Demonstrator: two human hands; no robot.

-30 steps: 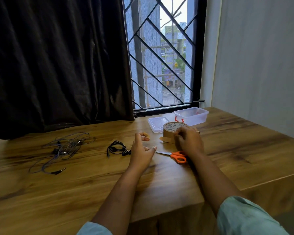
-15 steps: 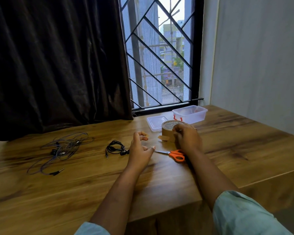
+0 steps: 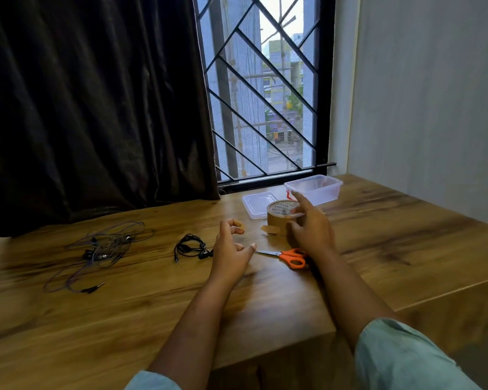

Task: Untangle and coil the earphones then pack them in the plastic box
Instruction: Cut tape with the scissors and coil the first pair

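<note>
Behind the spread, empty right hand (image 3: 312, 229), the tape roll (image 3: 279, 219) sits half-hidden.

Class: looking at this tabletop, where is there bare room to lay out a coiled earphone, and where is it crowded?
Free: the near table in front of the tangled earphones, and the right stretch beyond the plastic box. Crowded: the middle, where coiled black earphones, left hand, scissors, tape roll, right hand and lid cluster.

Head view — looking forward-down over the table (image 3: 124, 319).
</note>
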